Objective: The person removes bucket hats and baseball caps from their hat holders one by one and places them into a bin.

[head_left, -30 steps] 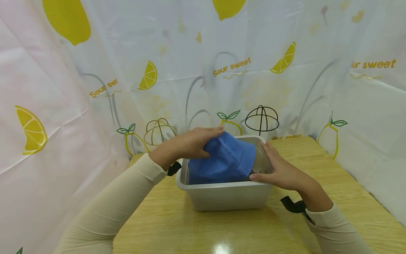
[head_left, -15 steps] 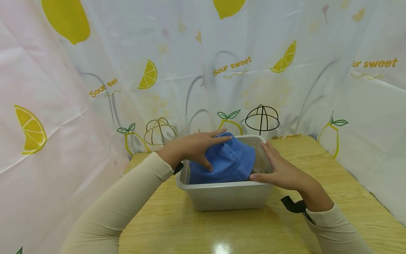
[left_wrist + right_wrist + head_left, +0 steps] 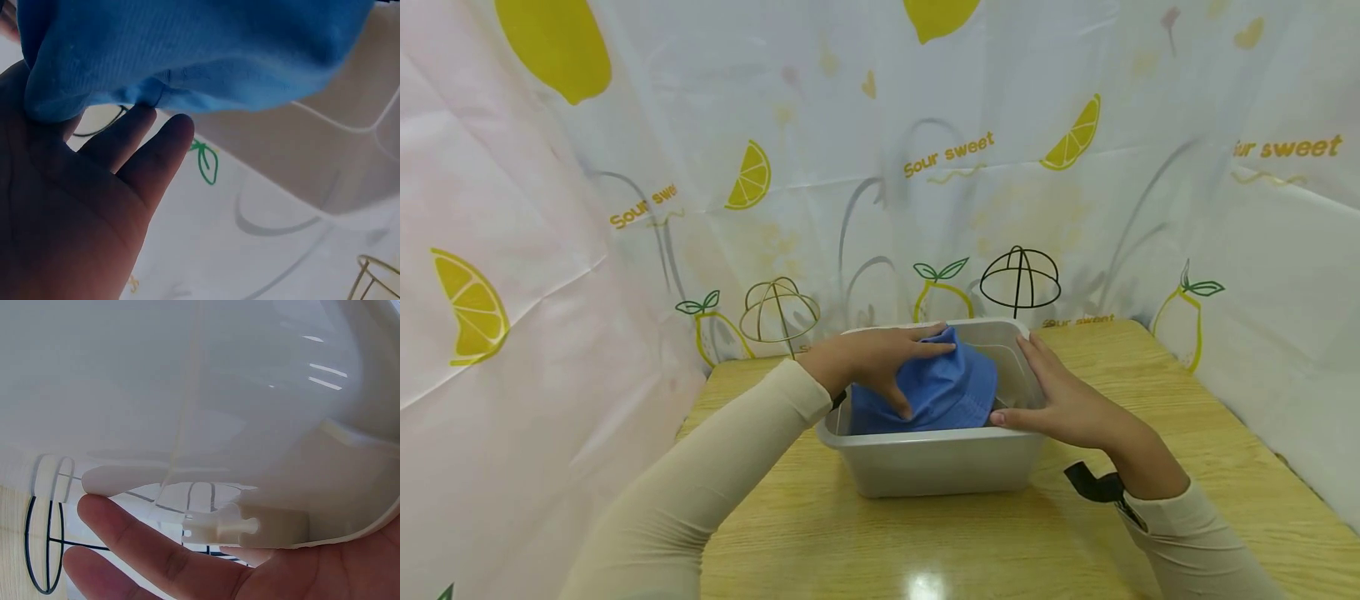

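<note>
A blue bucket hat lies in a pale grey plastic bin. The left hand rests on it with spread fingers, the thumb across its front and the fingertips over its top. In the left wrist view, the fabric hat lies against the fingers of the left hand. At the bin's right end, the right hand grips the rim, its thumb at the front edge and fingers toward the back corner. The right wrist view shows the fingers of this hand along the bin's glossy wall.
Behind the bin stand a gold wire dome stand at left and a black wire dome stand at right. The wooden table meets a lemon-print curtain at its back and sides.
The left hand has moved right and down, its fingers and thumb spreading across the hat. The hat has sunk lower in the bin and shows new creases. The right hand has stayed put.
</note>
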`<action>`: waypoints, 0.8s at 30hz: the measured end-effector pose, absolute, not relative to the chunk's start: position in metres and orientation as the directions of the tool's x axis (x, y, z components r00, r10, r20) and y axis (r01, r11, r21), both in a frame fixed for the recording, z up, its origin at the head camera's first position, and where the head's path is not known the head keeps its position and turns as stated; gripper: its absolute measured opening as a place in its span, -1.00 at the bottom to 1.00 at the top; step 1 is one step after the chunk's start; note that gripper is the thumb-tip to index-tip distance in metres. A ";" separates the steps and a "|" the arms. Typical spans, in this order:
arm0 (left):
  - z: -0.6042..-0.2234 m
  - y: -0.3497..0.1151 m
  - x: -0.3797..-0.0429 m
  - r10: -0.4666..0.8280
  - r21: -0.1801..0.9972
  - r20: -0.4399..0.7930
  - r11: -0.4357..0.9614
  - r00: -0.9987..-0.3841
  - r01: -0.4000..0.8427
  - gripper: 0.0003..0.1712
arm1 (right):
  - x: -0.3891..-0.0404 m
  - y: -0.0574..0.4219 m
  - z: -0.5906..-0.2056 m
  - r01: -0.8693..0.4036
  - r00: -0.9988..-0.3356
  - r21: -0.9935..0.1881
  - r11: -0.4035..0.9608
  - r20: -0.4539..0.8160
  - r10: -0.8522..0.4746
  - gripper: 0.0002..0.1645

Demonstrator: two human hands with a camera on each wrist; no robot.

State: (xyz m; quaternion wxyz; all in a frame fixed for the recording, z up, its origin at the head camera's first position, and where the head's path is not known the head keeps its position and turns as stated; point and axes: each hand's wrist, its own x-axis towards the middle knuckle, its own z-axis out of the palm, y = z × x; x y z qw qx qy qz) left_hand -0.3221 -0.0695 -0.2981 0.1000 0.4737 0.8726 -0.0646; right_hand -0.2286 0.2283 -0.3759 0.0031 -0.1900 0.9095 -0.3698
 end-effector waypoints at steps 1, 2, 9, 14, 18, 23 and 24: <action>-0.300 -0.067 -0.322 0.816 -0.020 -0.248 0.534 -0.522 0.845 0.40 | -0.229 0.228 -0.376 -0.343 -0.928 -0.674 0.654 0.136 -0.347 0.48; -0.301 -0.065 -0.322 0.817 -0.017 -0.265 0.528 -0.513 0.849 0.40 | -0.229 0.229 -0.375 -0.343 -0.928 -0.674 0.655 0.135 -0.347 0.47; -0.309 -0.047 -0.317 0.801 -0.027 -0.333 0.519 -0.497 0.855 0.41 | -0.229 0.230 -0.376 -0.334 -0.930 -0.680 0.653 0.123 -0.347 0.46; -0.313 -0.039 -0.320 0.788 -0.056 -0.351 0.522 -0.506 0.851 0.41 | -0.229 0.229 -0.376 -0.331 -0.930 -0.678 0.657 0.119 -0.346 0.45; -0.319 -0.035 -0.323 0.778 -0.074 -0.368 0.521 -0.509 0.850 0.40 | -0.228 0.228 -0.375 -0.328 -0.932 -0.677 0.659 0.115 -0.345 0.46; -0.323 -0.030 -0.323 0.765 -0.081 -0.384 0.530 -0.517 0.844 0.37 | -0.227 0.229 -0.375 -0.326 -0.933 -0.671 0.666 0.113 -0.342 0.45; -0.324 -0.029 -0.322 0.762 -0.082 -0.388 0.532 -0.518 0.843 0.36 | -0.227 0.229 -0.375 -0.325 -0.933 -0.670 0.668 0.114 -0.340 0.45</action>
